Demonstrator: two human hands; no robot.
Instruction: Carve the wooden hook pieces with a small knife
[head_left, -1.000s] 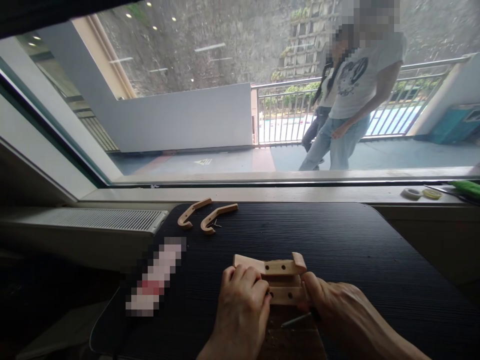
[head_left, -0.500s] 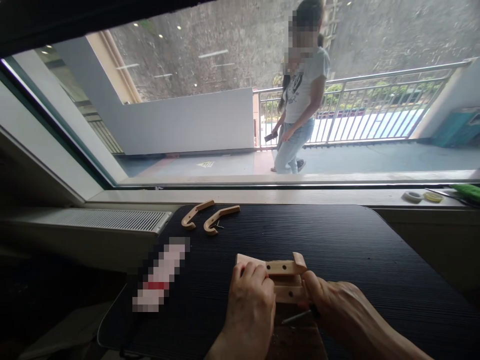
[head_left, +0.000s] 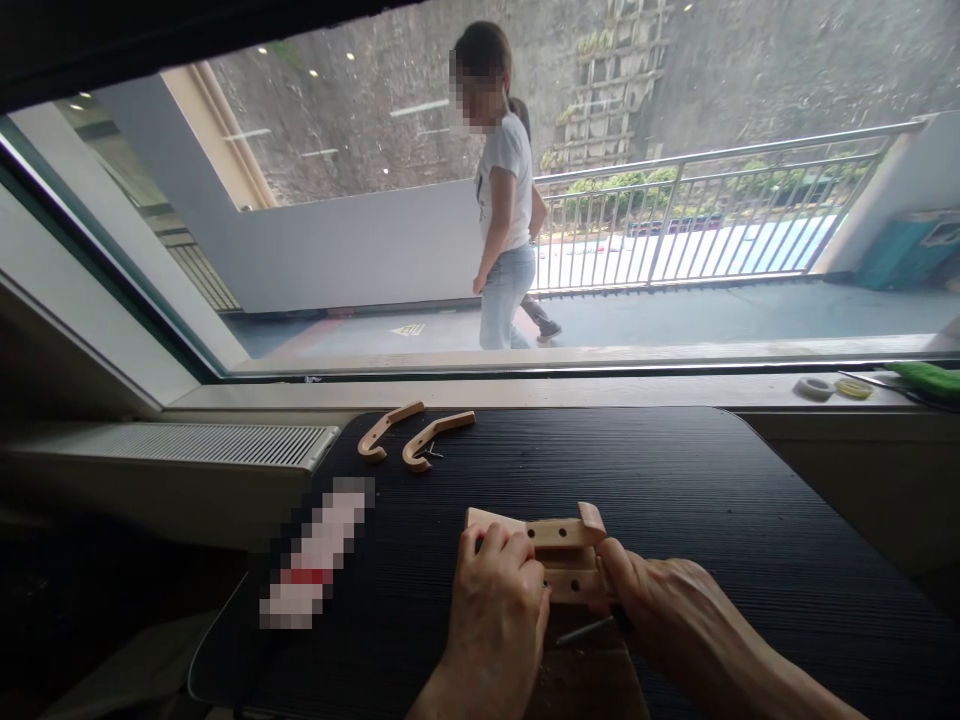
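Two pale wooden hooks lie side by side near the front of the black table, the far hook (head_left: 553, 534) and the near hook (head_left: 573, 586), both with dark screw holes. My left hand (head_left: 496, 590) is closed over their left ends. Closed around the right end of the near hook, my right hand (head_left: 667, 605) hides its tip. A metal shaft (head_left: 585, 630), looking like a screwdriver's, sticks out from under the right palm; its dark handle end is mostly hidden. Beneath the hands is a brown board (head_left: 592, 680).
Two more wooden hooks, one on the left (head_left: 388, 430) and one beside it (head_left: 437, 436), lie at the table's far left by some screws (head_left: 433, 452). A blurred pinkish item (head_left: 319, 550) is at left. Tape rolls (head_left: 814, 388) sit on the windowsill. People walk outside.
Both hands keep almost the same hold on the hooks. The view has shifted slightly. Outside the window, the person in the white shirt has moved left, and another person shows behind.
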